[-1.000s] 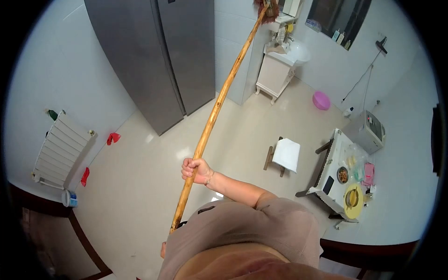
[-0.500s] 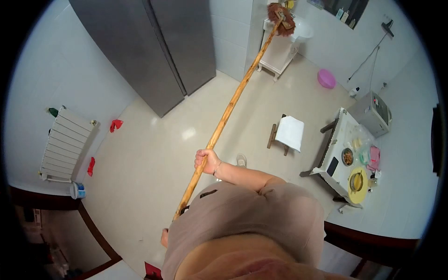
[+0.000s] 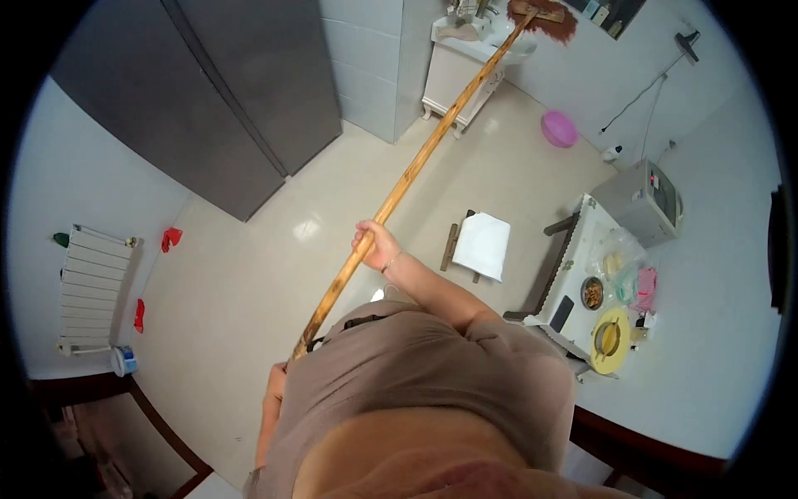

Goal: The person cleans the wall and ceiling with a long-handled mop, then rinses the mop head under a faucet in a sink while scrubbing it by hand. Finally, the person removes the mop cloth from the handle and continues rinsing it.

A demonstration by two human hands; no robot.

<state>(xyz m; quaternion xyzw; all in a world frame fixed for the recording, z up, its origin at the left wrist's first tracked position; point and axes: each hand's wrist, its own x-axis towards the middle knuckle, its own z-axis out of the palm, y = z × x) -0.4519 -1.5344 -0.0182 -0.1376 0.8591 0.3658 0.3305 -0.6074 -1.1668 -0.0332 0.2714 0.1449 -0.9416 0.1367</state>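
A mop with a long wooden handle [image 3: 424, 154] crosses the view diagonally, held up off the floor. Its reddish-brown mop head [image 3: 555, 25] is at the top, in front of the sink and wall. My right hand [image 3: 379, 245] is closed around the handle below its middle, a thin bracelet on the wrist. Low on the left, at the handle's near end, my left hand [image 3: 276, 384] is closed on it; its fingers are partly hidden by my shirt.
A low stool with a white cover [image 3: 482, 245] stands ahead on the floor. Right of it is a table [image 3: 573, 279] with dishes and a phone. A grey fridge [image 3: 208, 91], white sink cabinet [image 3: 457, 83], pink basin [image 3: 559, 130] and radiator [image 3: 91, 287] line the walls.
The mop head has swung up and to the right, past the sink. Both hands have moved up in the view with the handle, and more of my left hand shows.
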